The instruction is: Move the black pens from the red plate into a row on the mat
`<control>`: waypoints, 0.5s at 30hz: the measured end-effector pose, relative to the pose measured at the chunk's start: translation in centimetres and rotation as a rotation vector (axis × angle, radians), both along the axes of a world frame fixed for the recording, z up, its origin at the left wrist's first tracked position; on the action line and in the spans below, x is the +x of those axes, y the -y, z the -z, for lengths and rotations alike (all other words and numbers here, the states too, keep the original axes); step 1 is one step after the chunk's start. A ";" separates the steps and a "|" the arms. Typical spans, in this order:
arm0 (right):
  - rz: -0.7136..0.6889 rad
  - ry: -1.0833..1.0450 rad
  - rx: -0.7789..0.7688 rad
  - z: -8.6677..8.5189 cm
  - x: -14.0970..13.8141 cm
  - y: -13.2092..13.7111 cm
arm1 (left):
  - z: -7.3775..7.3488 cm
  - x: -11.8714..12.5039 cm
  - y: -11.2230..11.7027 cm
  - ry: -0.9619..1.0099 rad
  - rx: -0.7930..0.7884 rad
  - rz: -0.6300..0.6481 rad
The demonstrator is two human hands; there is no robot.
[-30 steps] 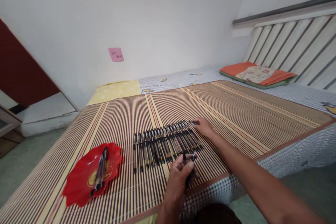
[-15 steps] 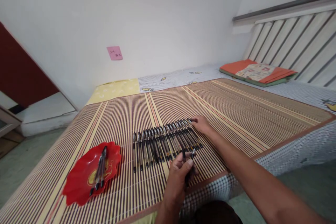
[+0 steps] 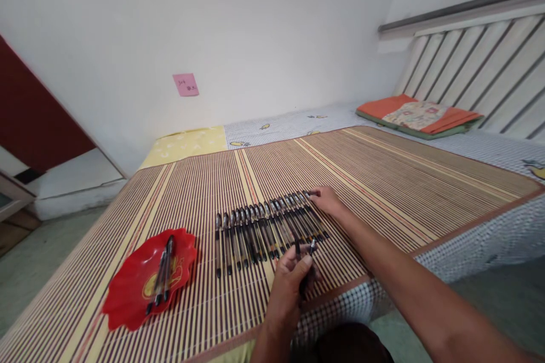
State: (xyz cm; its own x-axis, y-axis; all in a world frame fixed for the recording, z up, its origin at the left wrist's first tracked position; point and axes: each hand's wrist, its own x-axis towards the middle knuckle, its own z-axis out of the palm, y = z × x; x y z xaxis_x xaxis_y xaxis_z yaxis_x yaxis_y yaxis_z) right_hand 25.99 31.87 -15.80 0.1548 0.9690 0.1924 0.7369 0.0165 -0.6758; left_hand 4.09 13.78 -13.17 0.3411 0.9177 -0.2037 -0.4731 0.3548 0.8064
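Observation:
A row of several black-capped pens (image 3: 259,232) lies side by side on the striped mat (image 3: 204,312), caps toward the wall. My right hand (image 3: 326,201) is at the cap end of the rightmost pen, its fingertips closed on that end. Nearer to me, below the right part of the row, my left hand (image 3: 293,275) is closed round dark pens whose tips poke out past the fingers; how many cannot be told. To the left, a red scalloped plate (image 3: 123,300) holds a few more pens (image 3: 164,272).
The mat covers a bed with a checked sheet (image 3: 349,306). A folded orange and green cloth (image 3: 419,117) lies at the back right, beside a white slatted headboard (image 3: 477,68). A pink note (image 3: 185,85) is stuck on the wall.
Almost nothing differs. My right hand stays at the cap end of the rightmost pen and has shifted very slightly; my left hand keeps its hold. The pens and plate stay put.

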 end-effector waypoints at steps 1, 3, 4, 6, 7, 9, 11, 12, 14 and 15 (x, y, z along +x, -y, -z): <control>0.002 -0.005 0.000 0.1 0.0 -0.1 | 0.0 0.0 0.0 0.000 0.002 -0.001; 0.008 -0.016 0.000 0.2 0.1 -0.2 | 0.1 0.0 -0.1 -0.002 0.005 -0.003; 0.011 -0.023 -0.001 0.2 0.2 -0.2 | 0.1 0.0 -0.1 -0.005 0.006 -0.003; 0.013 -0.037 -0.003 0.4 0.2 -0.3 | 0.2 0.0 -0.1 -0.006 0.010 -0.006; 0.013 -0.044 -0.004 0.4 0.2 -0.3 | 0.3 0.0 -0.1 -0.002 0.011 -0.009; 0.011 -0.058 -0.007 0.6 0.2 -0.3 | 0.4 0.1 -0.2 0.010 0.016 -0.016; 0.009 -0.073 -0.008 0.7 0.2 -0.4 | 0.4 0.1 -0.2 0.021 0.016 -0.018; 0.008 -0.082 -0.008 0.7 0.1 -0.5 | 0.5 0.0 -0.2 0.024 0.016 -0.016; 0.012 -0.100 -0.006 0.7 0.1 -0.6 | 0.5 0.0 -0.2 0.025 0.024 -0.006; 0.021 -0.110 -0.003 0.5 0.0 -0.6 | 0.5 -0.1 -0.2 0.023 0.029 0.005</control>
